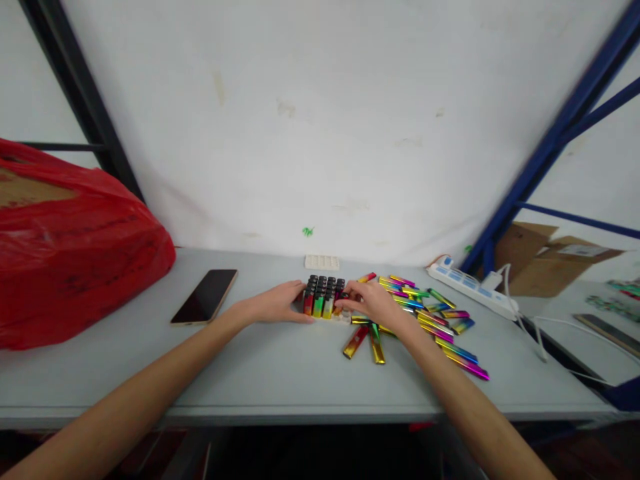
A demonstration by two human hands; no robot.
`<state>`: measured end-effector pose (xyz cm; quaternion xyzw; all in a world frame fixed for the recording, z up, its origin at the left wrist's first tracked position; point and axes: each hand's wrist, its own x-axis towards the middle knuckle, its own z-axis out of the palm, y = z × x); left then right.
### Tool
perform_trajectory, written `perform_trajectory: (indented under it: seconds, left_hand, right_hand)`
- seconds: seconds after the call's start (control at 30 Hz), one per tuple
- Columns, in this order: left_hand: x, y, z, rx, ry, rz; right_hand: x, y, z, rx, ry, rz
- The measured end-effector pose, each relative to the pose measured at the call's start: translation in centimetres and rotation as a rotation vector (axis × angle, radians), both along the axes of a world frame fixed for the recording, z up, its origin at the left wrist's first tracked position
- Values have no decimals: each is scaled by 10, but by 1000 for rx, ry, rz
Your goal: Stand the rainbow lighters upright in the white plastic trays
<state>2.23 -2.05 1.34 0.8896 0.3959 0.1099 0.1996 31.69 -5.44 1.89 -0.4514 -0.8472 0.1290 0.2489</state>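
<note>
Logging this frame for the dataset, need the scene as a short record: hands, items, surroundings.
left hand: at the left edge of the standing tubes, thumb and fingers spread apart
right hand: at their right edge; grip unclear
standing tubes: black-topped, grouped in rows
loose tubes: shiny, multicoloured, scattered on the right
surface: grey table
behind the rows: white tray near the wall
left side: phone, red bag
right side: power strip
</note>
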Motion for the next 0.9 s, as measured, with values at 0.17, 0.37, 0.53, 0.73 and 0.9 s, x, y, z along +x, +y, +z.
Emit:
perform_trajectory:
  seconds: [0.17, 0.37, 0.53, 0.73, 0.9]
  left_hand:
    - [0, 0, 1, 7, 18, 16]
    - [1, 0, 0, -2, 11, 24]
    - [1, -1, 1, -9, 19, 11]
    - [0, -2, 2, -17, 3, 9]
    - [0, -2, 1, -15, -3, 14]
  right_hand:
    - [5, 4, -2, -19, -23, -31]
    - [36, 3, 6, -200, -157, 143]
    - [39, 8, 2, -227, -245, 81]
    - [40, 17, -2, -95, 28, -45]
    - [44, 22, 0, -89, 460, -133]
